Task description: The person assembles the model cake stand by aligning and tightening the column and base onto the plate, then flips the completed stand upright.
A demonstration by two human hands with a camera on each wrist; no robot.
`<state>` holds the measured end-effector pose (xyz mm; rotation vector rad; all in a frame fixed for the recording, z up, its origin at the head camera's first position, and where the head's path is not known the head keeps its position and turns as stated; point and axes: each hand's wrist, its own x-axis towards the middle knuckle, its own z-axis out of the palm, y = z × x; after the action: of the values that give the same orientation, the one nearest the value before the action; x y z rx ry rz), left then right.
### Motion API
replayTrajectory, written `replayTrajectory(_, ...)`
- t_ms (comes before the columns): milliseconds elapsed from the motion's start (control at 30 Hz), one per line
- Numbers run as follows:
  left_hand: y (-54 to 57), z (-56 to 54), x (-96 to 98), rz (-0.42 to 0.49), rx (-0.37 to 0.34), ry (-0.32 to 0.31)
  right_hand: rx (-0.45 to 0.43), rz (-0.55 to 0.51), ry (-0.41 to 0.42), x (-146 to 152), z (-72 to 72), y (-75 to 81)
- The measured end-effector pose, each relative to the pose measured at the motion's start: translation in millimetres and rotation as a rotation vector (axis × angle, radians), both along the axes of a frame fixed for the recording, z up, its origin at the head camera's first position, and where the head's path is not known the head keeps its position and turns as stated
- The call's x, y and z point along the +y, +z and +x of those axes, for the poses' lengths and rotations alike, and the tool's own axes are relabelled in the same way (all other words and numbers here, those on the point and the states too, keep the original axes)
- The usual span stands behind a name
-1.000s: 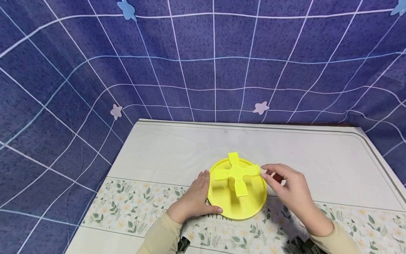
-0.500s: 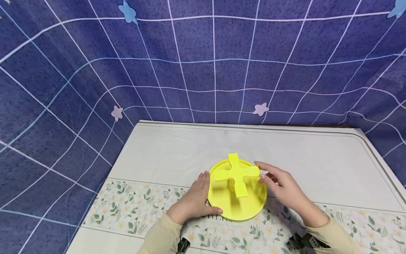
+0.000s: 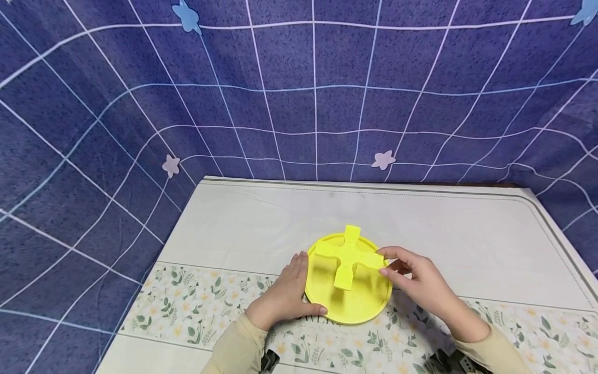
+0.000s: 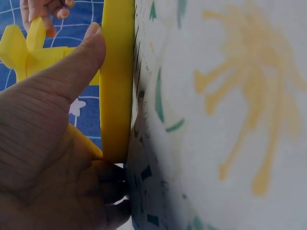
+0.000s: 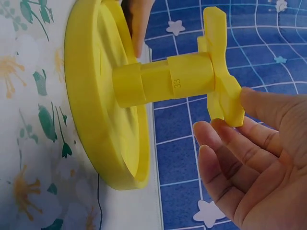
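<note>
Turned clockwise, the cross (image 3: 348, 256) points one arm at the right hand (image 3: 422, 280) pinching it; left hand (image 3: 289, 294) spread along base (image 3: 350, 310).

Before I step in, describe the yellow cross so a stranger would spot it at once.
On the white tabletop with a flowered band, find the round yellow tray between the left hand and right hand. Raised above the tray on a yellow post stands the yellow cross. Its four arms set it apart from the round tray and post.
</note>
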<state>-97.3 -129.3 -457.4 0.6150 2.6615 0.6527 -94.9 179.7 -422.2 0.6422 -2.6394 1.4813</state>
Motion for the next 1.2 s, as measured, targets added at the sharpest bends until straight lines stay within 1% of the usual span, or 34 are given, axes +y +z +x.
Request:
replayTrajectory(167, -0.3, -0.2, -0.4, -0.008, -0.003, -0.002, 0.008, 0.025, -0.001, -2, 4.6, 1.0)
replayTrajectory(367, 0.7, -0.3, -0.2, -0.008, -0.002, -0.005, 0.057, 0.009, 0.022, -7, 8.3, 0.1)
replayTrajectory(633, 1.6, 0.9, 0.1, -0.005, 0.003, -0.006, 0.082, 0.015, 0.024, -11, 11.6, -1.0)
replayTrajectory(833, 1.7, 0.2, 0.6, -0.004, 0.006, -0.003, 0.120, 0.005, 0.046, -16, 12.9, -1.7)
replayTrajectory(933, 2.3, 0.1, 0.8, -0.006, 0.002, -0.001, 0.120, 0.007, 0.051, -19, 13.2, -2.3)
replayTrajectory(1067, 2.4, 0.2, 0.9, -0.007, -0.002, 0.002, 0.112, 0.031, 0.042, -22, 14.0, -2.5)
replayTrajectory(1200, 0.9, 0.3, 0.2, -0.009, -0.001, 0.003, 0.149, 0.093, 0.020, -28, 15.8, -2.3)
